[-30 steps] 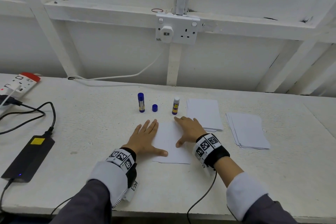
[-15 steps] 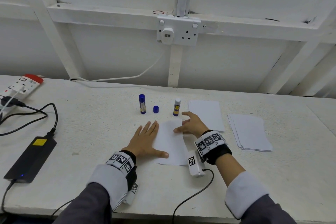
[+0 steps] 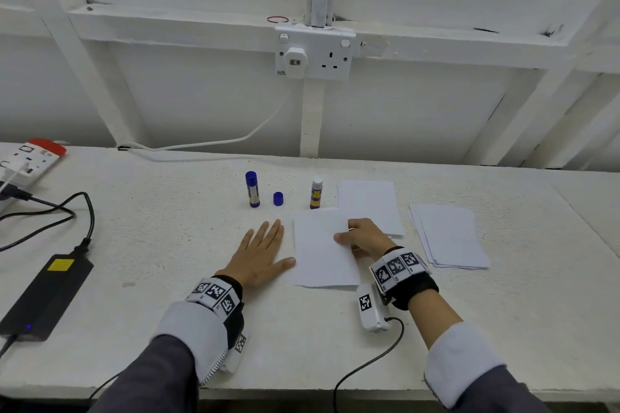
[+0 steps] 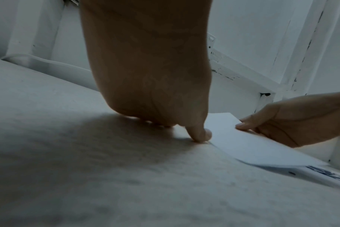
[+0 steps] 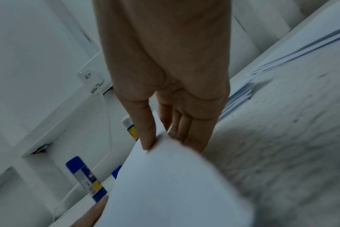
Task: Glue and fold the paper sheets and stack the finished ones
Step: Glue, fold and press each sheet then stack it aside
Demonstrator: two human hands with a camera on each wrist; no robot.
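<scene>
On table: R hand pinching folded sheet, L hand flat.

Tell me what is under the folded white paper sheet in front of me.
The right hand's fingers curl beneath the folded white paper sheet's lifted right edge. The white table lies below; anything else is hidden.

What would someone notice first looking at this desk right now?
The right hand pinches the edge of a white sheet at the table's middle, while the left hand lies flat beside it. Behind stand two glue sticks, one uncapped, with paper stacks on the right.
</scene>
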